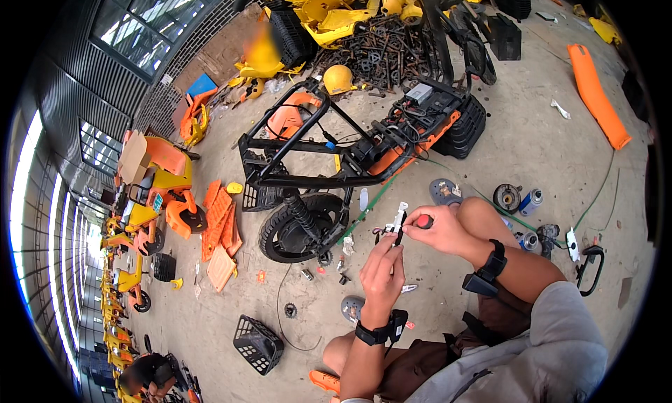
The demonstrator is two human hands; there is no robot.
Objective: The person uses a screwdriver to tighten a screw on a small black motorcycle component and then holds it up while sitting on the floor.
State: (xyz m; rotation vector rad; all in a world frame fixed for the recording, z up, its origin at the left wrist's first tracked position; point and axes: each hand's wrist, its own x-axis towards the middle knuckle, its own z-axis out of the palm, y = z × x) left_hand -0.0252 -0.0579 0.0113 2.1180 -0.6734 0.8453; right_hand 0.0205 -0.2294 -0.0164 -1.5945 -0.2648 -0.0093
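My left hand [381, 273] is closed on a small silver metal part [400, 213] with a dark strip along it, raised in front of my knees. Close beside it, my right hand [444, 228] has its fingers wrapped round a tool with a round red end [424, 222]; most of the tool is hidden, so its kind cannot be told. The fingertips of both hands nearly meet at the silver part. Just beyond them stands a stripped black scooter frame [283, 154] with its wheel [297, 228] and exposed wiring.
Spray cans [532, 199] and a round metal hub [507, 198] stand to my right. A black basket [257, 343] and small loose parts lie to my left. Orange panels [218, 224] rest farther left. Yellow panels [336, 25] and dark metal parts [385, 53] are heaped behind the frame.
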